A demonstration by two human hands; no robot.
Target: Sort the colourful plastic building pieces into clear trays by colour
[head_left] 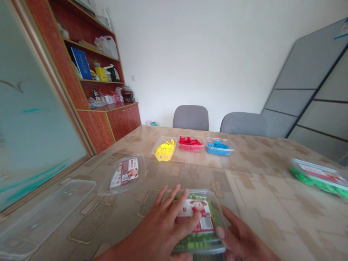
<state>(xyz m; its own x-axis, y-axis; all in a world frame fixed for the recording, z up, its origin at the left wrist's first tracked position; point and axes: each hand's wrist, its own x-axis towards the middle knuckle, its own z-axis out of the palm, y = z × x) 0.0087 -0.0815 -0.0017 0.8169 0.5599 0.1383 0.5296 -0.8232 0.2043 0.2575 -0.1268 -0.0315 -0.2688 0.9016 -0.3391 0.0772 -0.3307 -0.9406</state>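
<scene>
A clear plastic box of green pieces point(202, 239), closed by a labelled lid, sits at the near table edge. My left hand point(163, 224) lies flat on its lid with the fingers spread. At the box's right side, my right hand point(239, 237) touches the box with thumb and fingers around its edge. Farther back stand three open trays: yellow pieces point(164, 149), red pieces point(190, 143) and blue pieces point(219, 147).
A loose clear lid with a label point(124, 173) lies left of the box. An empty clear tray point(43, 214) is at the near left. Another lidded box of green pieces point(319, 177) is at the right. Two grey chairs point(190, 117) stand behind the table.
</scene>
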